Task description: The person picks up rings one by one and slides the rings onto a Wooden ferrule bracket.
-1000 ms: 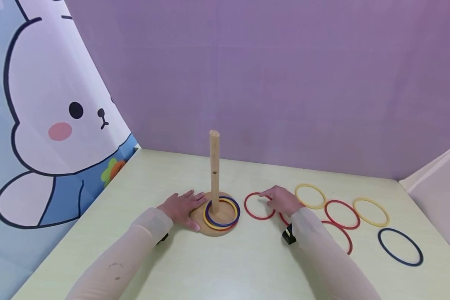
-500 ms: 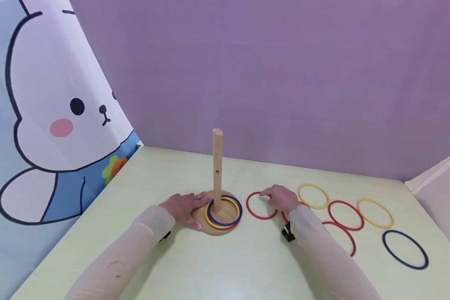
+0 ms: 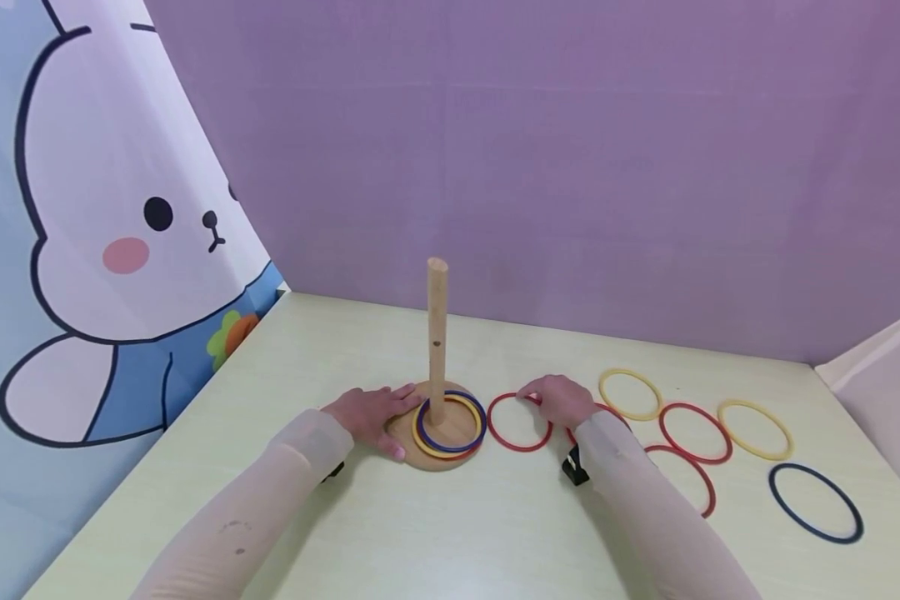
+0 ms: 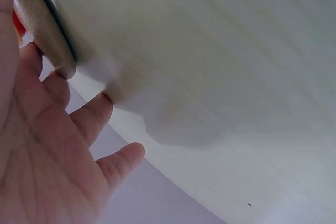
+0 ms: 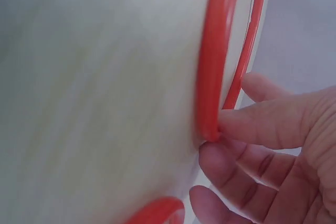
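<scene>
Post of plain wood stands upright in the head view, rising from a round base on the table. A blue ring and a yellow ring lie low around the post, with a bit of red showing under them. I see the left hand spread flat against the left of the base, gripping nothing; I judge it is there as a steadying hand. Just right of the base, flat or nearly so, is the red ring, with the right hand at its far right rim. More loose rings lie off to the right.

Through the left wrist view I get the fingers wide apart, two of them against the base's edge and two over the tabletop.

From the right wrist view, the right hand looks narrowed to a pinch on the red ring's rim; how firm, I cannot tell. Another red ring pokes in below.

I take the step in hand to be picking up the red ring. The next move, I'd say, calls for a level lift clear of the post's top, the left hand pressing the base down.
</scene>
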Demonstrator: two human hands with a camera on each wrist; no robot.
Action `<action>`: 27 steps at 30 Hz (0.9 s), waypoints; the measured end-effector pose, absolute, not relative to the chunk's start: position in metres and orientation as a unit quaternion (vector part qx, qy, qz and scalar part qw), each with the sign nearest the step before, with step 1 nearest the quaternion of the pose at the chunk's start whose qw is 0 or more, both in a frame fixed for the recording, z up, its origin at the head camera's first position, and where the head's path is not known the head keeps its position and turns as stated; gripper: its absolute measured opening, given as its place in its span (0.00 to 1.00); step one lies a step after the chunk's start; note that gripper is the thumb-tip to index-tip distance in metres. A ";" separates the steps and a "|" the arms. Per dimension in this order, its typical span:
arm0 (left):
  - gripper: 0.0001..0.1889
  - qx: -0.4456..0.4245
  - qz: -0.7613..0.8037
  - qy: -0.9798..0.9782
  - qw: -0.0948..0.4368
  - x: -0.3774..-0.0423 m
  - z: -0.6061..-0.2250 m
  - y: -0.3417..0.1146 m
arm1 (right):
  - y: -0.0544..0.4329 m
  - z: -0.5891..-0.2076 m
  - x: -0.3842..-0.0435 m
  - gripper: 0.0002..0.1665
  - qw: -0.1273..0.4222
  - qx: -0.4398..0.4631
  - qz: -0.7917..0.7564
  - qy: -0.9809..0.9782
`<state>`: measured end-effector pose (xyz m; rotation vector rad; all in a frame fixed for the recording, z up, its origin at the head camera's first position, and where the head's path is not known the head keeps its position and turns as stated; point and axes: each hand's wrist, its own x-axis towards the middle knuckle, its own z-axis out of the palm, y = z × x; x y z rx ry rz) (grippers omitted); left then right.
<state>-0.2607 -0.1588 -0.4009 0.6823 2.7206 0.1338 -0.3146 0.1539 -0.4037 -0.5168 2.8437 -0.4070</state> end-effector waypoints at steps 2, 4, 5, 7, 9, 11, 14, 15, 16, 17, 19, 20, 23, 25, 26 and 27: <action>0.48 0.242 0.048 0.955 0.165 -0.260 -0.401 -0.158 | 0.154 -0.404 -0.314 0.22 0.113 -0.179 -0.140 0.967; 0.48 0.243 0.047 0.955 0.165 -0.260 -0.401 -0.158 | 0.154 -0.405 -0.313 0.22 0.116 -0.184 -0.141 0.966; 0.48 0.241 0.047 0.955 0.165 -0.261 -0.401 -0.159 | 0.154 -0.405 -0.313 0.22 0.120 -0.186 -0.143 0.965; 0.48 0.240 0.046 0.956 0.163 -0.261 -0.402 -0.159 | 0.154 -0.405 -0.312 0.22 0.128 -0.191 -0.145 0.962; 0.48 0.237 0.047 0.956 0.164 -0.261 -0.401 -0.159 | 0.155 -0.405 -0.313 0.22 0.138 -0.192 -0.151 0.960; 0.48 0.235 0.048 0.957 0.165 -0.261 -0.400 -0.159 | 0.156 -0.406 -0.313 0.22 0.146 -0.191 -0.161 0.957; 0.48 0.235 0.045 0.956 0.168 -0.261 -0.399 -0.158 | 0.159 -0.406 -0.313 0.22 0.149 -0.189 -0.182 0.953; 0.47 0.236 0.044 0.956 0.169 -0.261 -0.399 -0.158 | 0.160 -0.407 -0.313 0.23 0.148 -0.189 -0.191 0.952; 0.48 0.237 0.044 0.956 0.169 -0.261 -0.398 -0.158 | 0.161 -0.407 -0.313 0.23 0.147 -0.191 -0.198 0.950; 0.48 0.237 0.043 0.956 0.169 -0.261 -0.398 -0.158 | 0.163 -0.407 -0.313 0.23 0.146 -0.192 -0.206 0.948; 0.48 0.236 0.044 0.956 0.170 -0.261 -0.397 -0.158 | 0.164 -0.406 -0.311 0.22 0.147 -0.189 -0.221 0.945; 0.48 0.237 0.045 0.956 0.170 -0.260 -0.397 -0.158 | 0.165 -0.406 -0.311 0.22 0.147 -0.188 -0.227 0.944; 0.48 0.235 0.049 0.956 0.170 -0.259 -0.397 -0.158 | 0.166 -0.405 -0.309 0.21 0.152 -0.187 -0.240 0.940; 0.48 0.236 0.050 0.956 0.170 -0.259 -0.397 -0.158 | 0.169 -0.406 -0.308 0.20 0.150 -0.193 -0.253 0.936; 0.48 0.236 0.049 0.956 0.170 -0.259 -0.397 -0.158 | 0.171 -0.407 -0.307 0.20 0.150 -0.194 -0.263 0.933; 0.48 0.236 0.048 0.956 0.170 -0.259 -0.397 -0.158 | 0.172 -0.408 -0.306 0.19 0.151 -0.195 -0.274 0.930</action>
